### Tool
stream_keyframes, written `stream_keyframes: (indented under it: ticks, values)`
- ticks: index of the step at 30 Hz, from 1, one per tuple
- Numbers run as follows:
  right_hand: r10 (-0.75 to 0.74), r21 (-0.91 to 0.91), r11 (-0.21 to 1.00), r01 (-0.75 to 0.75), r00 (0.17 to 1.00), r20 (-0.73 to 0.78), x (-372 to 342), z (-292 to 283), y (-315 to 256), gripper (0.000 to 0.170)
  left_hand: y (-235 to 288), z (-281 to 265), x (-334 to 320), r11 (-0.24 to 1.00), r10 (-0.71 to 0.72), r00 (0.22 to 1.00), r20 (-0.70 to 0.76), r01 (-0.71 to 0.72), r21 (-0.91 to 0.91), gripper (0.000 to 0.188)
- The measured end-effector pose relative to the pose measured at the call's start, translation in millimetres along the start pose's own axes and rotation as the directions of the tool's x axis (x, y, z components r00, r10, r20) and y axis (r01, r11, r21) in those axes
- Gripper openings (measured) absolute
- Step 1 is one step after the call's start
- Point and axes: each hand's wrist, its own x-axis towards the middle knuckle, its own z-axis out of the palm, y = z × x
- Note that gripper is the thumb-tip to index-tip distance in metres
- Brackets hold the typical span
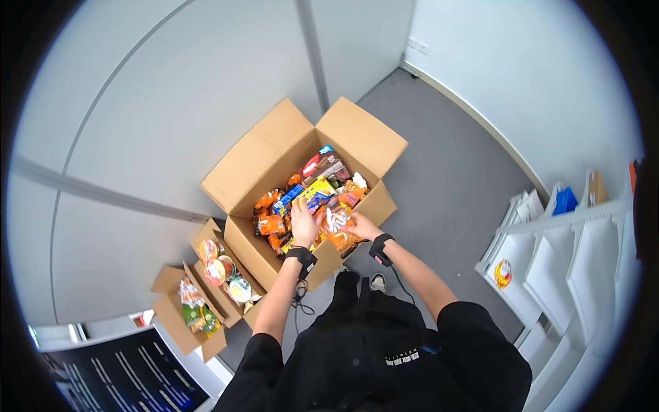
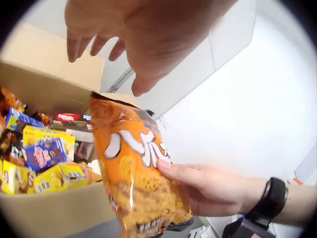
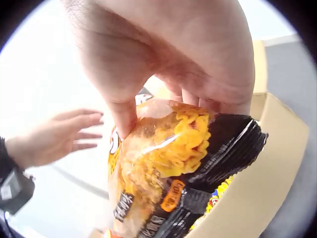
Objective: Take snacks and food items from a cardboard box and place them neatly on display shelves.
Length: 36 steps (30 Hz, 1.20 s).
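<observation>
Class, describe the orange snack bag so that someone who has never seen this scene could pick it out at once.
Find the largest open cardboard box. At its near edge, the person's right hand grips an orange snack bag with bold white characters. Unlike the orange packets lying in the box, it alone is held in a hand.

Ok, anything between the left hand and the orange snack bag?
Nothing visible. The left wrist view shows just a gap between the left hand and the top of the orange snack bag; the right hand grips its side, clear of that top end.
</observation>
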Motion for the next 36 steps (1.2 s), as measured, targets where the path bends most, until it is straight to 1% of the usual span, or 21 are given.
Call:
stream_keyframes:
  ticks: [1,2,3,4,5,8,9,11,12,13,16,17,19,21,23,25,27,29,31,33,36]
  values:
    - [0.001,0.016,1.0,0.0,1.0,-0.028,-9,-10,-6,0.052,0,11,-1,1.0,0.03,0.999,0.013,-0.03,0.001,0.056]
    - [0.103,0.157,0.983,-0.093,0.993,-0.058,-18,-21,-12,0.05,0,21,-1,0.958,-0.127,0.949,0.289,0.193,-0.211,0.057]
    - [0.204,0.298,0.938,-0.175,0.976,-0.071,-30,-31,-16,0.049,-3,36,-2,0.832,-0.205,0.796,0.57,0.448,-0.327,0.057]
    - [0.201,0.287,0.944,-0.164,0.974,-0.103,-39,-39,-6,0.049,10,40,-3,0.871,-0.116,0.84,0.53,0.342,-0.352,0.061]
    - [0.203,0.307,0.939,-0.156,0.971,-0.128,-51,-46,5,0.049,27,44,-25,0.654,-0.185,0.638,0.747,0.648,-0.391,0.063]
    - [0.211,0.387,0.915,-0.112,0.952,-0.223,-96,-74,15,0.053,81,67,-40,0.689,-0.062,0.597,0.8,0.605,-0.398,0.064]
    - [0.238,0.419,0.9,-0.122,0.943,-0.235,-106,-82,12,0.055,105,61,-42,0.683,-0.045,0.597,0.801,0.603,-0.411,0.056]
    - [0.244,0.436,0.894,-0.105,0.93,-0.276,-108,-74,18,0.056,103,68,-43,0.741,0.051,0.547,0.835,0.54,-0.399,0.048]
    - [0.253,0.454,0.887,-0.089,0.915,-0.314,-113,-77,19,0.056,122,62,-43,0.753,0.047,0.575,0.817,0.516,-0.407,0.042]
    - [0.27,0.48,0.873,-0.082,0.901,-0.338,-123,-86,22,0.056,130,77,-42,0.772,0.079,0.556,0.827,0.491,-0.404,0.042]
    - [0.308,0.524,0.852,-0.022,0.829,-0.467,-170,-124,41,0.056,176,121,-54,0.847,0.2,0.555,0.808,0.316,-0.427,0.039]
    - [0.319,0.523,0.852,0.009,0.783,-0.533,-186,-135,49,0.055,204,133,-50,0.885,0.239,0.498,0.834,0.242,-0.398,0.037]
    - [0.342,0.537,0.841,0.066,0.705,-0.621,-207,-159,79,0.056,254,142,-57,0.889,0.285,0.41,0.866,0.224,-0.399,0.036]
    - [0.441,0.636,0.769,0.062,0.668,-0.599,-227,-172,93,0.057,272,175,-60,0.88,0.353,0.345,0.87,0.192,-0.434,0.035]
    - [0.447,0.571,0.82,0.041,0.576,-0.684,-243,-165,110,0.056,282,196,-71,0.845,0.422,0.302,0.855,0.21,-0.492,0.036]
    - [0.419,0.526,0.842,0.122,0.466,-0.779,-283,-187,118,0.052,327,211,-83,0.871,0.49,0.139,0.86,-0.053,-0.488,0.035]
    - [0.454,0.572,0.796,0.199,0.429,-0.781,-310,-192,116,0.048,349,223,-97,0.85,0.526,0.037,0.85,0.022,-0.527,0.037]
    - [0.443,0.557,0.803,0.211,0.414,-0.795,-320,-181,118,0.043,349,233,-108,0.873,0.481,-0.015,0.876,0.096,-0.478,0.04]
    - [0.514,0.549,0.835,0.047,0.293,-0.806,-328,-159,125,0.042,355,218,-116,0.916,0.4,-0.123,0.908,0.041,-0.398,0.042]
    - [0.513,0.572,0.793,0.208,0.278,-0.812,-345,-154,144,0.044,369,238,-135,0.91,0.41,-0.28,0.868,0.059,-0.41,0.045]
    - [0.621,0.621,0.767,0.16,0.061,-0.782,-370,-131,160,0.046,385,243,-169,0.907,0.405,-0.454,0.794,0.091,-0.411,0.044]
